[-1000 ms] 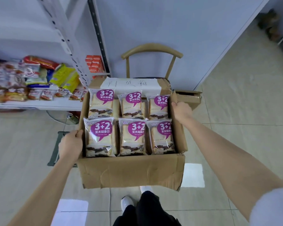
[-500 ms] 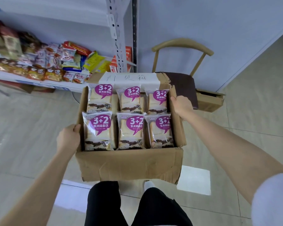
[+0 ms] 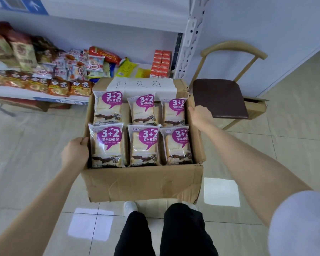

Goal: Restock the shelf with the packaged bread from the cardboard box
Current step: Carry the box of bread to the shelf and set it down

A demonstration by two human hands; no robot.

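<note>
Over tiled floor (image 3: 35, 145), near shelf (image 3: 17, 92), chair (image 3: 220, 97): left hand (image 3: 75, 154), right hand (image 3: 200, 116) gripping cardboard box (image 3: 142, 182) walls.

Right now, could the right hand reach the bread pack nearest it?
Probably, but not freely: the right hand grips a wall of the cardboard box, helping carry it. The back-right bread pack lies uncovered beside it.

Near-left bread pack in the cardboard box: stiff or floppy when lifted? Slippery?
Probably light and squashy: soft sliced bread shows through the near-left bread pack. Its glossy film likely slips in a loose pinch. Flat pouch shape, so rolling seems unlikely.
</note>
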